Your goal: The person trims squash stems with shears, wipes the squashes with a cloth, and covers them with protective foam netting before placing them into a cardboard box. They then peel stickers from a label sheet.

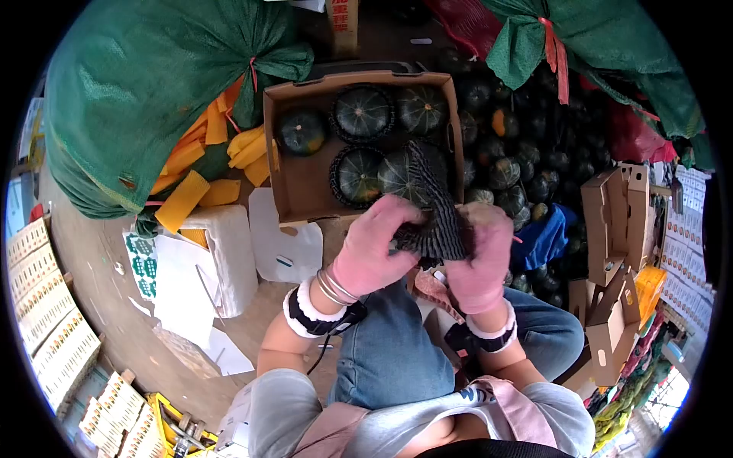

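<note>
Both of my hands wear pink gloves and hold a black ribbed foam net sleeve (437, 221) above the near edge of a cardboard box (272, 164). My left hand (378, 243) is closed on the sleeve's left side, my right hand (482, 256) on its right. The sleeve's narrow end points up and away over the box. Inside the box sit several dark green pumpkins; the back middle pumpkin (362, 113) and the front left pumpkin (359, 174) have black nets around them. A bare pumpkin (301, 131) lies at the left. The sleeve partly hides a pumpkin (398, 177) behind it.
A heap of loose pumpkins (527, 164) lies right of the box. Green mesh sacks (153, 91) bulge at both upper sides. Orange foam pieces (183, 200) and a white foam box (233, 267) are at left. Folded cartons (615, 221) stand at right, near blue cloth (546, 237).
</note>
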`<state>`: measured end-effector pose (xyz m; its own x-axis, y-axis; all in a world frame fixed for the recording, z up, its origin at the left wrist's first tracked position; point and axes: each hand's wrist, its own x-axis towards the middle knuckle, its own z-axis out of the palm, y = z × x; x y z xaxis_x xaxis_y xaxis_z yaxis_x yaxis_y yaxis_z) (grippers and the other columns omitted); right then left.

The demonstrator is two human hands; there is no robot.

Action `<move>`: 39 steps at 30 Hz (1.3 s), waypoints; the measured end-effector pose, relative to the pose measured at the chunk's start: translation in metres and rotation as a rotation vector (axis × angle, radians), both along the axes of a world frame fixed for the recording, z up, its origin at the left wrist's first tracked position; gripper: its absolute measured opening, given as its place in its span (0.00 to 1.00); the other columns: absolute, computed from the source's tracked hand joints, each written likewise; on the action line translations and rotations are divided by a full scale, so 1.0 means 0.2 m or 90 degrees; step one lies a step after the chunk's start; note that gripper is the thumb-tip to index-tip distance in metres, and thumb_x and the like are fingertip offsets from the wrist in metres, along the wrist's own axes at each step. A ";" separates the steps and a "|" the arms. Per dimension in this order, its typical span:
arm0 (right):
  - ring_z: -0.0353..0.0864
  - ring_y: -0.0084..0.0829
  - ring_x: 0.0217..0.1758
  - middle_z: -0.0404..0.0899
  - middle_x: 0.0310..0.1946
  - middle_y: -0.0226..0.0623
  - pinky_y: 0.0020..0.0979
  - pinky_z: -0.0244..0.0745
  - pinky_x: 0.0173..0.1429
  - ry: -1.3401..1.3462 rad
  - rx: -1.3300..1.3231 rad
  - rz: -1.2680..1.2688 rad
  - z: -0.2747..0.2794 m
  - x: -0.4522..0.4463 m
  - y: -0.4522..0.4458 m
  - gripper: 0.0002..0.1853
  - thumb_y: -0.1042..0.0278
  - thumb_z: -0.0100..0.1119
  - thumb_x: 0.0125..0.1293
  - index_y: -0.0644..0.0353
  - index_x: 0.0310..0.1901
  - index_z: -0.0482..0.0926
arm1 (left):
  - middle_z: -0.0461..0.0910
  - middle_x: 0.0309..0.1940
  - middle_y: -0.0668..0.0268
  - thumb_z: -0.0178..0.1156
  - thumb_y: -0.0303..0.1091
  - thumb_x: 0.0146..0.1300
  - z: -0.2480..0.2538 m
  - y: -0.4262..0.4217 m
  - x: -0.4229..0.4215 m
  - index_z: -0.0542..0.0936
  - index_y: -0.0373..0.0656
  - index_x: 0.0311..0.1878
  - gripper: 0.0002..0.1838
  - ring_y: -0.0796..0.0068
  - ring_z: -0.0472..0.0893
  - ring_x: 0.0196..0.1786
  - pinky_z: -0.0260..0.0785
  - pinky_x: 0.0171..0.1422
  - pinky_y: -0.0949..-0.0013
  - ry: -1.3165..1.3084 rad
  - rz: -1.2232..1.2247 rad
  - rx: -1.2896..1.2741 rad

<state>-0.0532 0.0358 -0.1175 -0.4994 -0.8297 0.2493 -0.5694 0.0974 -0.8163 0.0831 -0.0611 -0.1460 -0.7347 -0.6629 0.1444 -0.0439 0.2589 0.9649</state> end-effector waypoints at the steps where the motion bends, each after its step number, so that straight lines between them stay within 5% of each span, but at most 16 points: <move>1: 0.74 0.36 0.42 0.73 0.41 0.44 0.31 0.70 0.47 0.020 0.017 -0.005 -0.01 0.00 0.00 0.16 0.80 0.56 0.50 0.65 0.43 0.71 | 0.75 0.35 0.59 0.58 0.27 0.54 -0.01 0.00 0.00 0.75 0.37 0.40 0.10 0.64 0.77 0.40 0.70 0.44 0.68 0.026 -0.007 0.067; 4: 0.75 0.40 0.47 0.76 0.42 0.46 0.30 0.68 0.53 0.085 0.105 0.089 -0.01 -0.05 -0.02 0.15 0.77 0.51 0.55 0.65 0.46 0.75 | 0.76 0.35 0.63 0.59 0.27 0.55 0.00 0.00 0.01 0.75 0.36 0.39 0.09 0.71 0.77 0.40 0.70 0.44 0.70 0.127 -0.024 0.439; 6: 0.77 0.37 0.45 0.78 0.41 0.43 0.31 0.71 0.50 -0.368 0.204 0.062 -0.06 -0.13 0.04 0.15 0.81 0.52 0.51 0.65 0.43 0.76 | 0.77 0.36 0.65 0.60 0.28 0.56 0.06 -0.02 0.07 0.76 0.36 0.38 0.08 0.74 0.76 0.40 0.69 0.44 0.72 0.222 -0.030 0.913; 7: 0.77 0.36 0.44 0.79 0.40 0.41 0.31 0.72 0.49 -0.596 0.248 0.045 -0.09 -0.16 0.06 0.15 0.83 0.52 0.49 0.66 0.41 0.77 | 0.77 0.37 0.66 0.60 0.29 0.57 0.04 -0.04 0.10 0.76 0.36 0.38 0.08 0.75 0.76 0.40 0.69 0.45 0.72 0.190 -0.086 0.810; 9: 0.79 0.27 0.39 0.81 0.37 0.35 0.27 0.73 0.45 -0.198 0.170 0.173 -0.13 -0.17 0.15 0.10 0.82 0.57 0.50 0.66 0.37 0.79 | 0.77 0.38 0.68 0.60 0.30 0.58 -0.01 -0.05 0.16 0.76 0.35 0.37 0.08 0.76 0.75 0.40 0.68 0.45 0.73 0.125 -0.193 0.599; 10: 0.79 0.25 0.38 0.82 0.36 0.34 0.26 0.73 0.44 -0.279 0.147 0.199 -0.14 -0.17 0.16 0.09 0.81 0.58 0.51 0.66 0.36 0.80 | 0.77 0.39 0.62 0.61 0.41 0.60 -0.03 -0.06 0.15 0.77 0.33 0.40 0.17 0.72 0.77 0.44 0.68 0.51 0.69 0.124 -0.198 0.456; 13: 0.79 0.22 0.34 0.82 0.33 0.31 0.24 0.73 0.40 -0.722 0.120 0.271 -0.12 -0.14 0.12 0.08 0.81 0.59 0.53 0.65 0.36 0.80 | 0.78 0.41 0.59 0.62 0.40 0.59 -0.05 -0.03 0.10 0.78 0.35 0.39 0.15 0.66 0.77 0.48 0.68 0.54 0.66 0.154 -0.134 0.214; 16: 0.77 0.22 0.39 0.80 0.36 0.32 0.25 0.72 0.46 -0.641 0.187 0.195 -0.07 -0.06 0.08 0.09 0.81 0.60 0.53 0.65 0.37 0.79 | 0.78 0.43 0.59 0.67 0.39 0.53 -0.01 0.01 0.08 0.79 0.38 0.36 0.14 0.58 0.77 0.52 0.67 0.57 0.62 0.100 -0.147 0.240; 20: 0.74 0.30 0.46 0.75 0.42 0.36 0.29 0.68 0.52 -0.487 0.009 0.166 -0.06 0.02 -0.01 0.08 0.77 0.64 0.51 0.62 0.35 0.78 | 0.77 0.38 0.64 0.72 0.36 0.44 -0.03 -0.01 0.04 0.80 0.45 0.31 0.12 0.58 0.77 0.47 0.68 0.56 0.61 0.122 -0.051 -0.228; 27: 0.72 0.32 0.37 0.74 0.34 0.37 0.28 0.66 0.43 -0.255 0.086 0.269 -0.09 -0.09 0.04 0.07 0.79 0.59 0.42 0.61 0.25 0.71 | 0.71 0.28 0.62 0.67 0.41 0.52 -0.06 -0.07 0.10 0.78 0.44 0.31 0.12 0.55 0.73 0.34 0.67 0.38 0.61 0.136 -0.456 0.151; 28: 0.72 0.31 0.35 0.73 0.32 0.37 0.28 0.66 0.41 -0.500 0.054 0.352 -0.11 -0.13 0.04 0.07 0.80 0.55 0.40 0.62 0.23 0.69 | 0.72 0.27 0.63 0.65 0.41 0.55 -0.08 -0.09 0.12 0.76 0.41 0.33 0.13 0.60 0.74 0.31 0.67 0.35 0.63 0.146 -0.539 0.125; 30: 0.75 0.30 0.37 0.76 0.32 0.39 0.29 0.69 0.42 -0.879 0.194 0.325 0.00 -0.13 0.06 0.05 0.75 0.58 0.47 0.65 0.25 0.72 | 0.72 0.27 0.66 0.63 0.41 0.57 -0.06 -0.11 0.18 0.75 0.40 0.35 0.14 0.67 0.75 0.32 0.67 0.35 0.66 0.012 -0.365 0.297; 32: 0.78 0.28 0.37 0.78 0.34 0.38 0.28 0.71 0.39 -0.890 0.428 0.302 0.04 -0.14 0.06 0.09 0.69 0.60 0.53 0.67 0.31 0.75 | 0.73 0.30 0.71 0.58 0.43 0.60 -0.13 -0.07 0.21 0.74 0.39 0.40 0.16 0.81 0.73 0.34 0.66 0.36 0.74 0.117 -0.086 0.664; 35: 0.78 0.23 0.35 0.79 0.36 0.37 0.24 0.72 0.35 -0.786 0.456 0.333 -0.08 -0.21 0.10 0.16 0.62 0.60 0.60 0.68 0.40 0.76 | 0.75 0.34 0.70 0.58 0.42 0.61 -0.12 -0.06 0.15 0.73 0.38 0.43 0.16 0.82 0.74 0.37 0.67 0.42 0.76 0.252 -0.084 0.715; 38: 0.75 0.17 0.31 0.79 0.36 0.33 0.20 0.69 0.32 -0.805 0.153 0.148 -0.06 -0.24 0.09 0.17 0.61 0.55 0.65 0.67 0.47 0.74 | 0.77 0.35 0.66 0.60 0.35 0.59 -0.22 -0.12 0.16 0.74 0.37 0.45 0.14 0.74 0.76 0.37 0.69 0.44 0.71 0.017 -0.233 0.654; 39: 0.75 0.17 0.30 0.78 0.35 0.32 0.20 0.69 0.31 -0.621 0.183 0.118 -0.14 -0.25 0.10 0.17 0.61 0.55 0.66 0.66 0.48 0.74 | 0.77 0.35 0.64 0.61 0.33 0.59 -0.23 -0.14 0.14 0.74 0.37 0.45 0.14 0.72 0.77 0.38 0.69 0.46 0.70 -0.053 -0.178 0.474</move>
